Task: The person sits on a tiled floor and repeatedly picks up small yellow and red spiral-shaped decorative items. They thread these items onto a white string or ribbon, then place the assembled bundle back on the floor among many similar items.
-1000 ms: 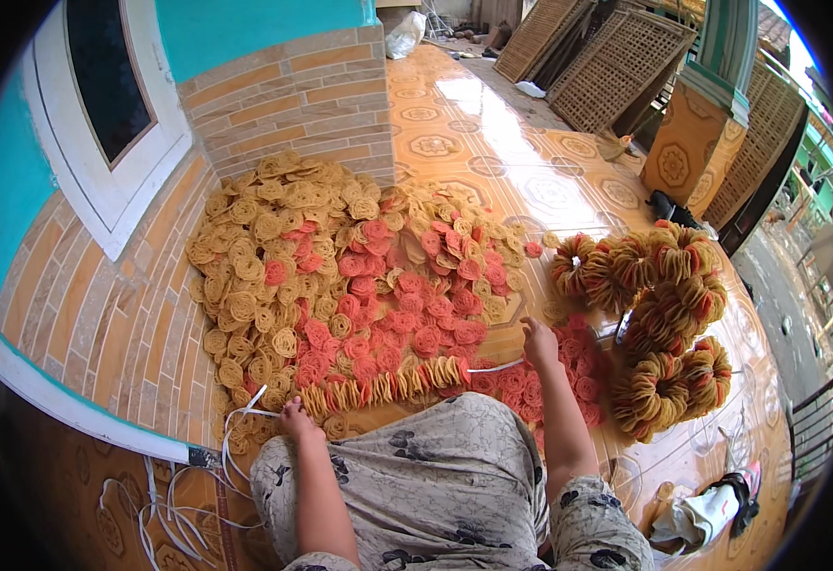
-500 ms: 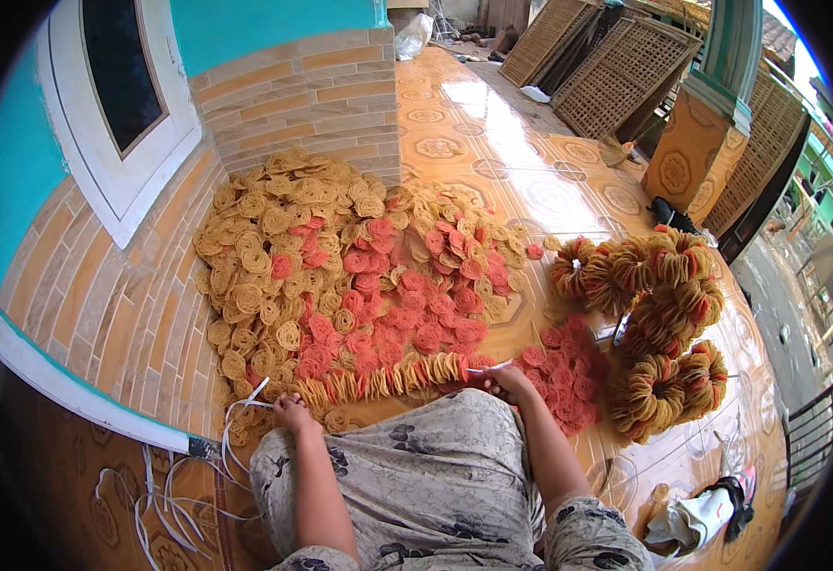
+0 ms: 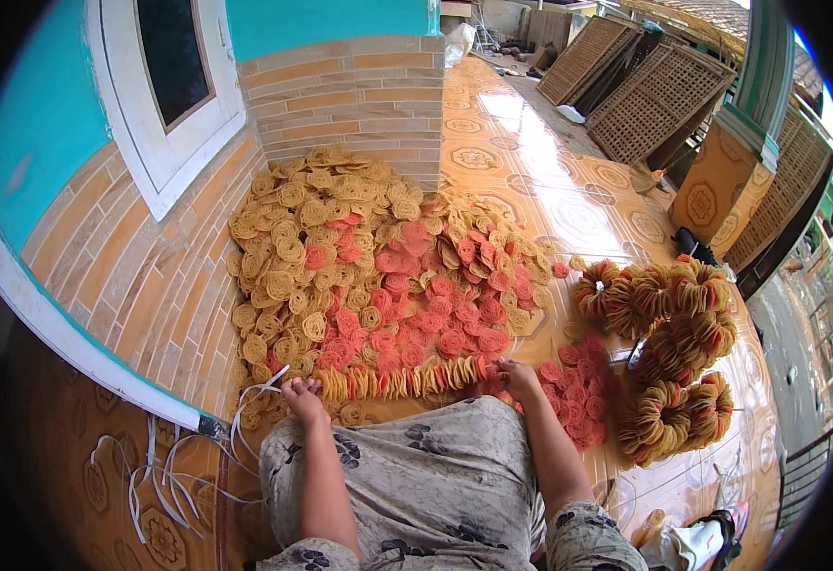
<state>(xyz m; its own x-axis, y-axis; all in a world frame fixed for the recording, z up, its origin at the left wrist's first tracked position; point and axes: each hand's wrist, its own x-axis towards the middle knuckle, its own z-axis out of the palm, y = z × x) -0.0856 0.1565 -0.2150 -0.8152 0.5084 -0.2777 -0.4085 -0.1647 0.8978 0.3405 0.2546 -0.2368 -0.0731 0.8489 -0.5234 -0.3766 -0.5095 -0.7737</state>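
Note:
A row of thin coiled noodle crackers (image 3: 407, 383), mostly yellow with some red, is threaded side by side and stretches level across my lap. My left hand (image 3: 304, 398) is closed at its left end, where a white plastic strap (image 3: 262, 387) loops out and trails down to the floor. At the right end my right hand (image 3: 513, 378) is closed, next to a few red crackers; the strap inside its fingers is hidden. Just beyond the row lies a large heap of loose yellow crackers (image 3: 288, 249) mixed with red ones (image 3: 426, 319).
To my right lie a small pile of red crackers (image 3: 576, 395) and several finished rings of strung crackers (image 3: 668, 419). Loose white straps (image 3: 164, 485) tangle at the lower left. A tiled wall (image 3: 350, 95) backs the heap. Woven racks (image 3: 659, 93) lean farther off, near a pillar (image 3: 721, 181).
The whole view has shifted, so the scene sits farther right. The white strap tip that stuck out by my right hand no longer shows. Both hands remain at the row's ends.

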